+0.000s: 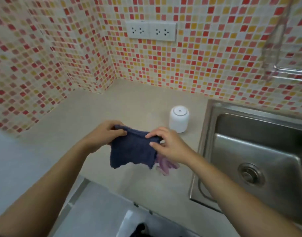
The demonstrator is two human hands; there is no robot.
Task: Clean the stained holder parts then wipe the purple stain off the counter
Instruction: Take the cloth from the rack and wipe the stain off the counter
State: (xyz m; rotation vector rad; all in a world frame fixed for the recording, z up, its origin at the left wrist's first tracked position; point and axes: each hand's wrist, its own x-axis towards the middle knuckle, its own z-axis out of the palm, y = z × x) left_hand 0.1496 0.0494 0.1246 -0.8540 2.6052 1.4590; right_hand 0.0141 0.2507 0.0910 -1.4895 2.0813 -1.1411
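Note:
A dark blue cloth hangs in the air above the beige counter, held by both hands at its top edge. My left hand pinches the cloth's left top corner. My right hand pinches the right top corner. A purple stain lies on the counter just below my right hand, partly hidden by the cloth and the hand. A white, rounded holder stands upside down on the counter behind the cloth, near the sink.
A steel sink with a drain fills the right side. Mosaic-tiled walls enclose the counter's back and left; a double socket sits on the back wall. A clear shelf projects at upper right. The counter's front edge runs below my arms.

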